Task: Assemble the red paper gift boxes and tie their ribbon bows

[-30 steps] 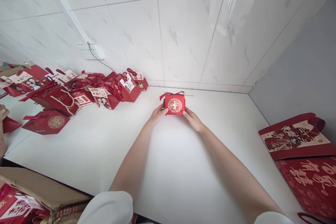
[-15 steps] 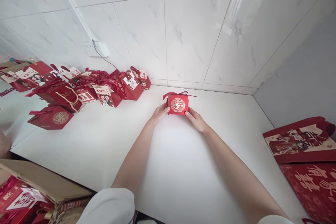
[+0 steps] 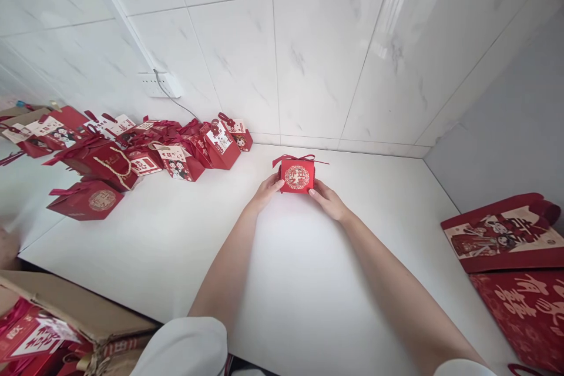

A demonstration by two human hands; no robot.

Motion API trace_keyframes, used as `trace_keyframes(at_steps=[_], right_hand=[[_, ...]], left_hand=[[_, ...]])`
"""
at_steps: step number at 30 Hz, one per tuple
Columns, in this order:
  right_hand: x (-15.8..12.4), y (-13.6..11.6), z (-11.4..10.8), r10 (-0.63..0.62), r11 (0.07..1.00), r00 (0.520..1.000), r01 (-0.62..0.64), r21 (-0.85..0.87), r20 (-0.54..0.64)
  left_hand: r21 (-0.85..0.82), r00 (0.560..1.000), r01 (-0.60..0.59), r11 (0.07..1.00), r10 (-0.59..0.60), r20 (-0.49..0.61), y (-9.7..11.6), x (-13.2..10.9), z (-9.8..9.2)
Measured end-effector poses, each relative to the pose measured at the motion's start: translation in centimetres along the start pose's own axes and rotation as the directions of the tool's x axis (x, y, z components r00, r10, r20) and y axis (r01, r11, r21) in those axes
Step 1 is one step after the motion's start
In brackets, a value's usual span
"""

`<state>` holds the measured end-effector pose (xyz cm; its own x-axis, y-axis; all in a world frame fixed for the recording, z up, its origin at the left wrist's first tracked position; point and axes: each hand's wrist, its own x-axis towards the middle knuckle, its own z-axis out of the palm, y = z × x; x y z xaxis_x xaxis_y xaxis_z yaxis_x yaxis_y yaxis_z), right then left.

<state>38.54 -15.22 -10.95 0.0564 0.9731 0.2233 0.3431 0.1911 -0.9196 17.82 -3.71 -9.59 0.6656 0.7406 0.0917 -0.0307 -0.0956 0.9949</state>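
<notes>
A small red gift box with a gold round emblem and a dark red ribbon bow on top is held between my two hands, near the back of the white table. My left hand grips its left side, thumb on the front face. On the other side, my right hand has its thumb at the lower right corner. Most of the fingers behind the box are hidden. Whether the box rests on the table or is slightly lifted, I cannot tell.
Several red gift boxes crowd the back left, with one ribboned box in front. A cardboard carton of red boxes stands lower left. Red printed bags lie at right. A wall socket has a cable. Part of another person's hand shows far left.
Both hands keep the same hold on the red gift box. The whole view has shifted very slightly; nothing else has visibly moved.
</notes>
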Motion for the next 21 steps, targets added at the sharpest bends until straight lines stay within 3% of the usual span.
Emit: trace_keyframes(at_steps=[21], right_hand=[[-0.05,0.07,0.01,0.011,1.000,1.000,-0.011,-0.013,0.008]], left_hand=[[-0.026,1.000,0.017,1.000,-0.017,-0.009,0.54,-0.19,0.18]])
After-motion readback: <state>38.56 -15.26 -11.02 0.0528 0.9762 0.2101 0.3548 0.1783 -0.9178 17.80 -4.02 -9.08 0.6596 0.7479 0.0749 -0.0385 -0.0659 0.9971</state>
